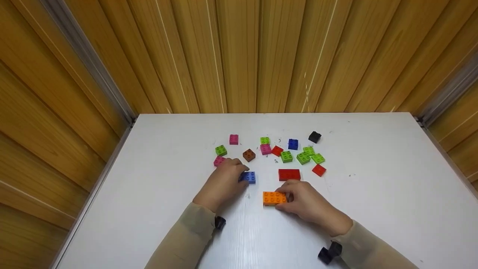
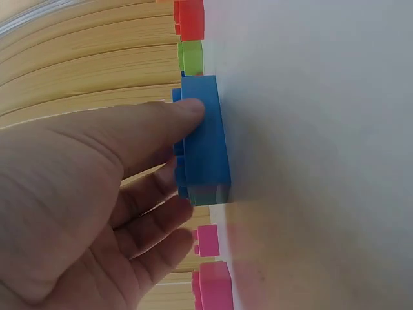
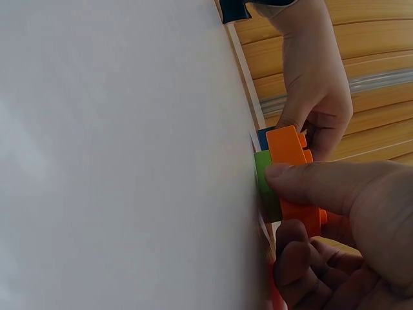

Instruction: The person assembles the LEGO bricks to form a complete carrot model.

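Observation:
A blue building brick [image 1: 251,177] lies on the table, and my left hand [image 1: 222,185] pinches it. In the left wrist view the thumb presses the near long side of the blue brick [image 2: 206,142], and the other fingers lie partly hidden behind it. Close to the front, my right hand [image 1: 308,203] grips the right end of an orange brick [image 1: 269,198] between thumb and fingers. Below the orange brick is a green brick [image 3: 264,197], seen in the right wrist view with the thumb tip at the seam. Just behind the right hand lies a long red brick [image 1: 289,174].
Behind the hands are scattered small bricks: pink [image 1: 233,139], brown [image 1: 249,155], dark blue [image 1: 293,144], black [image 1: 314,137] and several green, such as one [image 1: 286,156] in the middle. A flat red piece [image 1: 319,170] lies at right. Wood-patterned panels [image 1: 239,56] border the white table [image 1: 373,186].

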`<action>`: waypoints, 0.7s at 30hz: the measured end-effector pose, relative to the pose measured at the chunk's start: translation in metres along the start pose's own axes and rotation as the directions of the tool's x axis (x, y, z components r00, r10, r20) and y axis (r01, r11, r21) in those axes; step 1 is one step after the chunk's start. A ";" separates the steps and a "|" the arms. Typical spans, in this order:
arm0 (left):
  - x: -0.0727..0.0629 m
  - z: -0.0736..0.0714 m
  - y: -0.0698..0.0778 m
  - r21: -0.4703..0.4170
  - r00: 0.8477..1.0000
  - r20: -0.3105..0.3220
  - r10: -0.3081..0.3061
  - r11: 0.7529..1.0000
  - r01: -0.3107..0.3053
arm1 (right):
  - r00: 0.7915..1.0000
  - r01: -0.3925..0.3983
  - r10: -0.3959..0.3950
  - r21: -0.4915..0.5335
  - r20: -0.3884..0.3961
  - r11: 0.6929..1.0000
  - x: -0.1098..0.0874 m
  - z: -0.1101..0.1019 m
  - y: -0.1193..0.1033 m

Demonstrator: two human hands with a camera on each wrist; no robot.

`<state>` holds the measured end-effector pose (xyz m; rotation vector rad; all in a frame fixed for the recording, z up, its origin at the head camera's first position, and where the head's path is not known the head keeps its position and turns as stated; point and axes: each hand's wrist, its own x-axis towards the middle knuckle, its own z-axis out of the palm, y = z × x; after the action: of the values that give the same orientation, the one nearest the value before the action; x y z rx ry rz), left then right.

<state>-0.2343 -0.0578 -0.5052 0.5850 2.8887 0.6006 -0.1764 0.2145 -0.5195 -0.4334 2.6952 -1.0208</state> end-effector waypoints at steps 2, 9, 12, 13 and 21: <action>0.000 -0.001 0.001 -0.028 1.000 0.019 -0.001 1.000 0.002 | 1.000 -0.003 0.003 0.004 0.002 1.000 0.000 0.000 0.000; -0.003 -0.005 0.005 -0.113 0.995 0.089 -0.043 0.992 0.053 | 1.000 -0.021 0.021 0.011 0.007 1.000 0.000 -0.001 -0.001; -0.005 -0.008 0.008 -0.147 0.994 0.101 -0.038 0.988 0.053 | 1.000 -0.023 0.023 0.010 0.003 1.000 0.000 0.000 -0.001; -0.005 -0.009 0.009 -0.164 0.995 0.100 -0.030 0.985 0.046 | 1.000 -0.021 0.021 0.010 0.003 1.000 0.000 0.000 -0.001; -0.010 -0.013 0.012 -0.382 0.993 0.112 0.033 0.924 0.012 | 0.999 0.025 -0.024 0.006 -0.038 1.000 0.000 -0.001 0.002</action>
<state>-0.2236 -0.0561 -0.4876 0.5542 2.5584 1.0610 -0.1775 0.2166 -0.5203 -0.4513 2.7255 -1.0543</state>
